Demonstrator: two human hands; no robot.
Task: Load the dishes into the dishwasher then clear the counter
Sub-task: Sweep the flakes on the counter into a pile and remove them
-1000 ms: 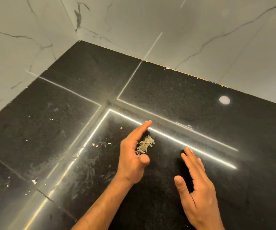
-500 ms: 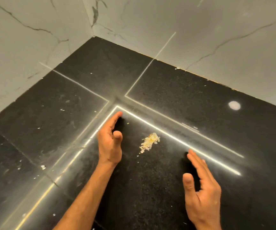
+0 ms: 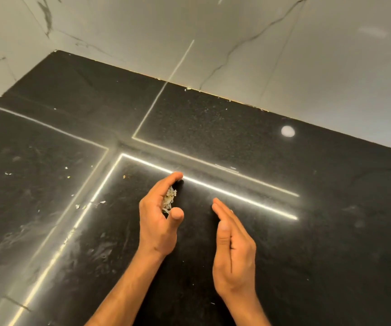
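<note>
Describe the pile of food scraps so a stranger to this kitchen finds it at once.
Start at the black stone counter below the marbled white wall. Near its middle two hands stand on edge; the scraps lie against the palm side of the left hand, between its fingers and thumb. They are one pale, yellowish heap, unlike the lone specks scattered farther left.

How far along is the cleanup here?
No dishes are on this stretch of black counter, so loading may be done; no dishwasher shows. The left hand cups a pile of scraps; the right hand waits, open. Crumbs remain further left.
</note>
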